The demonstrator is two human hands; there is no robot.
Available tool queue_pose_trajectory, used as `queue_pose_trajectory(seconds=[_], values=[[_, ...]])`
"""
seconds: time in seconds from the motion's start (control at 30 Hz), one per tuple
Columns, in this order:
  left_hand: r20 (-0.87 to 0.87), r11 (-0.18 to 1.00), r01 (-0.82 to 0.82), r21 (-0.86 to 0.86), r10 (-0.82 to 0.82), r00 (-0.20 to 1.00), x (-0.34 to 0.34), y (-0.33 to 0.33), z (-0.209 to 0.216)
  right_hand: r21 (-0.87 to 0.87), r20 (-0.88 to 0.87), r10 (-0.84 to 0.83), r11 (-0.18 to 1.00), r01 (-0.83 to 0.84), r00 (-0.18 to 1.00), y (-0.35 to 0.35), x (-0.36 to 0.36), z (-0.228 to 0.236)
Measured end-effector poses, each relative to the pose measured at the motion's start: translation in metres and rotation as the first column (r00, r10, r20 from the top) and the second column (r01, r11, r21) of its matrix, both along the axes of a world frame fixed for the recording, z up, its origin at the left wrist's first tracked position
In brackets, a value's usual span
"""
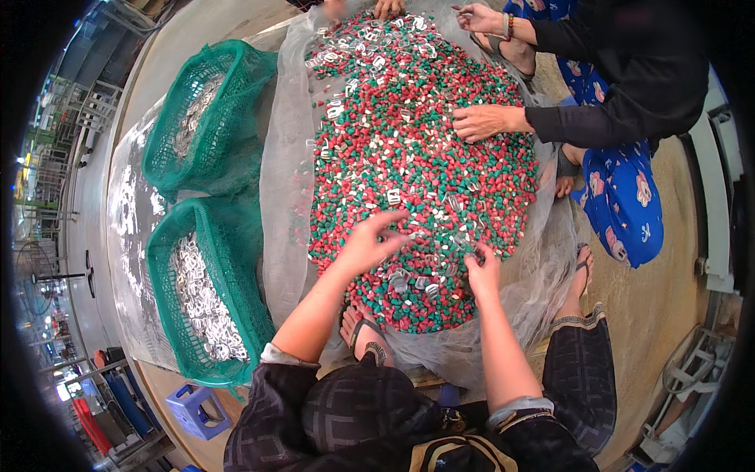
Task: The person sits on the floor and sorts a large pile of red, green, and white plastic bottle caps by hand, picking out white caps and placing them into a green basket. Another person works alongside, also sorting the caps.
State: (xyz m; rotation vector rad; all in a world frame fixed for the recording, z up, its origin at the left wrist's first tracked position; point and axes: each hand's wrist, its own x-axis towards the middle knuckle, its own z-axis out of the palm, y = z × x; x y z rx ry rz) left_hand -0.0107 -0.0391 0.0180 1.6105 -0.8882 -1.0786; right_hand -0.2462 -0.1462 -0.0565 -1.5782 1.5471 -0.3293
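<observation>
A wide heap of small red, green and white pebble-like pieces (409,165) lies on a translucent sheet (285,181) before me. Scattered among them are pale, frame-shaped buckles (431,290), most thickly at the heap's far end and near my hands. Over the near part of the heap is my left hand (374,244), thumb and fingers apart, with nothing visible in it. To its right, my right hand (483,274) is low over the pieces, its fingertips drawn together. Whatever they pinch, if anything, is too small to make out.
Two green mesh-covered baskets stand at the left; the near basket (169,315) and the far basket (161,149) hold pale buckles. At the right, a co-worker's hand (481,123) touches the heap. More hands (388,8) show at the far edge. A purple stool (198,411) stands lower left.
</observation>
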Motion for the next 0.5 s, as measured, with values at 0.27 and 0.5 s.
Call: queue_pose_trajectory(seconds=[0.27, 0.5], values=[[0.510, 0.953, 0.048, 0.300, -0.203, 0.836, 0.004, 0.028, -0.011, -0.387, 0.002, 0.281, 0.885, -0.258, 0.960, 0.024, 0.024, 0.034], [0.441, 0.945, 0.094, 0.314, -0.232, 0.867, 0.001, 0.041, -0.018, -0.204, -0.132, 0.363, 0.901, -0.384, 0.922, 0.033, 0.032, 0.035]])
